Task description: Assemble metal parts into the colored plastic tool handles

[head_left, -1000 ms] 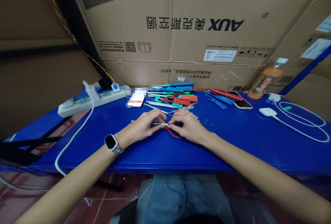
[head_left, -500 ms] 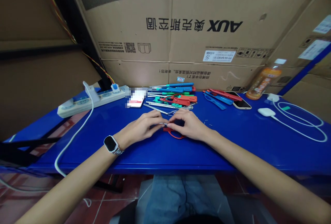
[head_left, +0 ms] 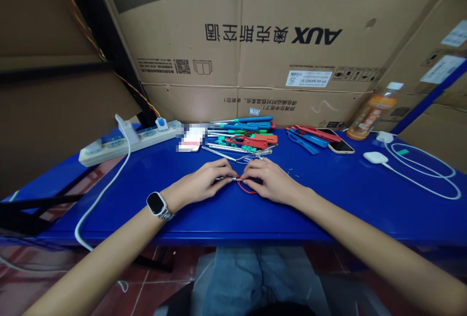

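Slim silver metal rod [head_left: 234, 178] was between both hands, over the glossy blue tabletop [head_left: 182, 223]. Pile of blue, green and orange-red plastic-handled tools [head_left: 260, 143] lay beyond. Left hand [head_left: 209, 179]: pinched on rod. Right hand [head_left: 270, 179]: fingertips narrow at rod's right end, grip unclear. Curved red plastic loop [head_left: 246, 191] showed just below.

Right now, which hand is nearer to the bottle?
The right. The right hand is to the left of the bottle and nearer the table's front edge; the left hand is farther left, on the right hand's far side from it.
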{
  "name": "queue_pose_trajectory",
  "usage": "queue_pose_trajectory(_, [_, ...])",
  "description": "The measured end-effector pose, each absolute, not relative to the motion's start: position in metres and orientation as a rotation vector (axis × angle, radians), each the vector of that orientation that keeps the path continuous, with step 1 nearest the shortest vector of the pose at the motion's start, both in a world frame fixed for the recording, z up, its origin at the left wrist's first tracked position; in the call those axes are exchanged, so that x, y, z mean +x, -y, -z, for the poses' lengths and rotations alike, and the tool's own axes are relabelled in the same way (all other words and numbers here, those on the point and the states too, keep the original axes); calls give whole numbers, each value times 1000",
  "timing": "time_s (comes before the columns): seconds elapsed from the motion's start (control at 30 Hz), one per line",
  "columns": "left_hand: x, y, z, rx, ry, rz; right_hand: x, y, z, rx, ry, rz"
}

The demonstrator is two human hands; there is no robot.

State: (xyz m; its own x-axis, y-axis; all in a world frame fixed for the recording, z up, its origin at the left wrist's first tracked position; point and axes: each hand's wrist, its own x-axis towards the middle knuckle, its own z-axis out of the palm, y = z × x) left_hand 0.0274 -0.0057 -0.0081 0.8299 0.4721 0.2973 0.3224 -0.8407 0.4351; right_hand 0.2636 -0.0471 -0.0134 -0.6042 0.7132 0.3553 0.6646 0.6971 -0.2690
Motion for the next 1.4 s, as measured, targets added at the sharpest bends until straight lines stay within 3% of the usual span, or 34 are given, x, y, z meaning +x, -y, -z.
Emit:
queue_pose_trajectory(0.73, [30,0,16,2699,-646,-619,265,31,11,-820,2600,52])
queue_pose_trajectory(1.4, [28,-1,18,2757,-707,-612,272,54,8,-1299,2395,-55])
